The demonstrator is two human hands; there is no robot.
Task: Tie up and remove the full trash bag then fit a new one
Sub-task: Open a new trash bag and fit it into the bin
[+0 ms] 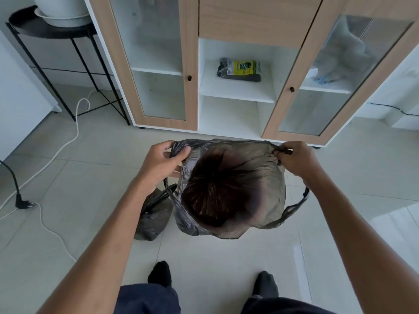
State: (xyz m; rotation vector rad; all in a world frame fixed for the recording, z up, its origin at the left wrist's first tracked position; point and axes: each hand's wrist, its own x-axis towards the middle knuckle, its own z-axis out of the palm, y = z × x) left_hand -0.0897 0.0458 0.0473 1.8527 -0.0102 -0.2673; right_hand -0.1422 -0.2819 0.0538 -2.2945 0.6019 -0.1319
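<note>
A new dark, thin trash bag (256,177) is spread wide open in front of me, its mouth facing up, over what looks like a bin hidden beneath it. My left hand (162,163) grips the bag's left rim. My right hand (294,158) pinches the right rim at a handle loop. Another loop hangs at the lower right. A tied, full dark trash bag (153,217) sits on the floor just left of the open one, below my left forearm.
A wood-and-white cabinet (192,64) with glass doors stands straight ahead; a pack of trash bags (240,70) lies on its open middle shelf. A black side table (52,30) is at the back left. A white cable (68,141) and a black plug (22,203) lie on the tiled floor at left.
</note>
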